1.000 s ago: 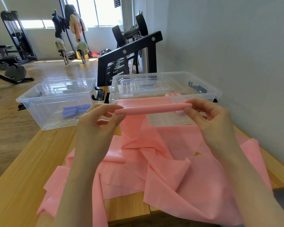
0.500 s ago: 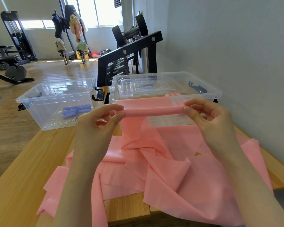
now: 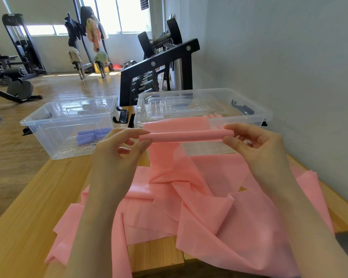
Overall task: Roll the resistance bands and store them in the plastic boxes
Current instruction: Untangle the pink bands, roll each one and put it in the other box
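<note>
Beneath my hands I see a light wooden table. Beyond them, past the table's far edge, stands a black dumbbell rack against a pale grey wall that runs along my right. Far off to the left sit black gym machines, with clothes draped on one near bright windows.

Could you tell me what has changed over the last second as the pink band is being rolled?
Very little. The left hand and right hand keep pinching the ends of the pink band roll, turning it slightly in place. The loose band on the table and both plastic boxes stayed put.
</note>
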